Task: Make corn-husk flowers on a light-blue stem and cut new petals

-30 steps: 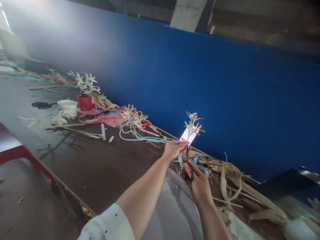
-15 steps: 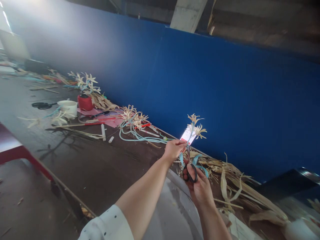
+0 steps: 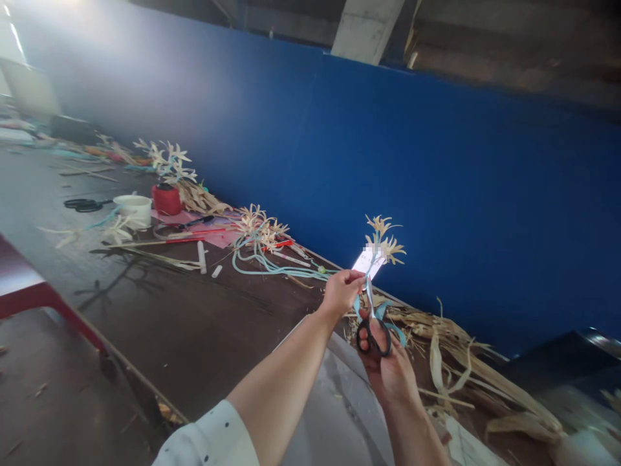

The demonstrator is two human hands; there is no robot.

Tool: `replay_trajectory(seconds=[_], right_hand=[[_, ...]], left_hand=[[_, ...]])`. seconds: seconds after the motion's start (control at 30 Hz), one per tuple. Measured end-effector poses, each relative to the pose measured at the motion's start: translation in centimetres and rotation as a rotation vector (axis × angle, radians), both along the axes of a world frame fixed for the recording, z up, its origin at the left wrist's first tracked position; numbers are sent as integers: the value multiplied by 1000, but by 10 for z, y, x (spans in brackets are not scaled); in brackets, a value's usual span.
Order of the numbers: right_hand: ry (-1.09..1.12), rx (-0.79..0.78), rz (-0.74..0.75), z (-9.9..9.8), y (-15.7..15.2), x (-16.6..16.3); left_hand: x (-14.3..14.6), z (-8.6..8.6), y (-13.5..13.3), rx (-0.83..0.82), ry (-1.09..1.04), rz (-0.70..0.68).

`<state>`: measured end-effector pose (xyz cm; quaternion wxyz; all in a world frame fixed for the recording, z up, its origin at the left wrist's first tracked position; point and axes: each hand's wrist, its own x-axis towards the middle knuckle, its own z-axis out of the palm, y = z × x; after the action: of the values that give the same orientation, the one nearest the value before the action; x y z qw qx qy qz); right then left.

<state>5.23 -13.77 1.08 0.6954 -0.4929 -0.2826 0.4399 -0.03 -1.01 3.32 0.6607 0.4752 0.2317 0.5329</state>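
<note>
The left hand point(image 3: 341, 290) pinches the thin stem of a flower spray point(image 3: 392, 250) between thumb and fingertips, holding it upright over the worktop point(image 3: 208, 323), near the far edge. The spray carries pale, pointed husk-like petals in two clusters, one above the other. The right hand point(image 3: 395, 369) grips a pair of scissors point(image 3: 381, 338) with its fingers through the black loops; the blades point up, just beside the stem and the left fingertips. Whether they touch the stem cannot be told.

Behind the stem, near the far edge, a bright screen point(image 3: 363, 266) glows, partly covered by the petals. Light-blue strips point(image 3: 398, 334) curl beside and below the hands, and dry husks point(image 3: 504, 387) spread along the far edge to the right.

To the left, also by that edge, lies a bunch of similar flowers point(image 3: 255, 222) with long pale-blue stems point(image 3: 269, 268) trailing toward the hands. Farther left are a pink sheet point(image 3: 220, 239), a red container-like object point(image 3: 167, 200), a white cup point(image 3: 134, 212) and black-handled scissors point(image 3: 86, 205). A blue wall panel point(image 3: 436, 194) rises behind the far edge.
</note>
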Motion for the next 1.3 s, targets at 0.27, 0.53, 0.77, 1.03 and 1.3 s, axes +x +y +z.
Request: replay_trajectory(seconds=[0.27,0.53,0.77,1.03,1.3], right_hand=[[26,29,9,-3,0,-1],[41,40,4,3,0,-4],[64,41,-12,3,1,1],[64,59,-78,8,-1,3],[101,63,-45,9,0,1]], left_hand=[[-1,6,-5,-63,-53,4],[-3,10,-9,-53,-71,-27],[2,4,-8,15,-76,-70],[0,6,-11,23,-84,-92],[0,6,-12,29,-73,-69]])
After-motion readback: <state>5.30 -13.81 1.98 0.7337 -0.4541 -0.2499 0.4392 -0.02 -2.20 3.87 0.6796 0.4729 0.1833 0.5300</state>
